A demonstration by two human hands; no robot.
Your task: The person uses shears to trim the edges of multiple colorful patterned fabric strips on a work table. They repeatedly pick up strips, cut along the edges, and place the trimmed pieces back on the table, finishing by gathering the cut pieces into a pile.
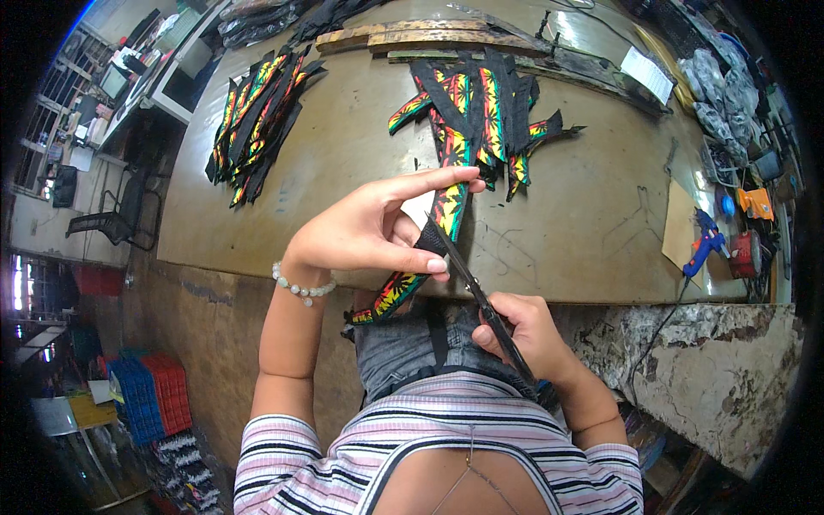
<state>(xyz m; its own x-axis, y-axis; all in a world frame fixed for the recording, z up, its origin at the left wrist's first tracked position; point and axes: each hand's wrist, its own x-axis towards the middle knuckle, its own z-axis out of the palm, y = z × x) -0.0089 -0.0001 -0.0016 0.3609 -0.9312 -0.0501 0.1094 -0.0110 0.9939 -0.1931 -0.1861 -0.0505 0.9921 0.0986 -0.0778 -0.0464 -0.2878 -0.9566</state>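
My left hand (348,227) pinches a strap (448,209) with a red, yellow and green leaf pattern on black. The strap runs between thumb and fingers, and its lower end (399,293) hangs past the table edge toward my lap. Black scissors (486,311) are gripped in my right hand (534,336), tilted with the tip up and left. Their blades lie against a black piece of the strap beside my left thumb; whether they are closed on it I cannot tell. Just beyond my fingers, a pile of similar straps (491,112) lies on the table.
A second strap bundle (257,120) rests on the table (343,129) at the left. Wooden bars (412,36) lie along the back. At the right are a blue glue gun (705,243), its hanging cord, cardboard (680,227) and plastic bags (721,94). Crates (150,395) stand on the floor.
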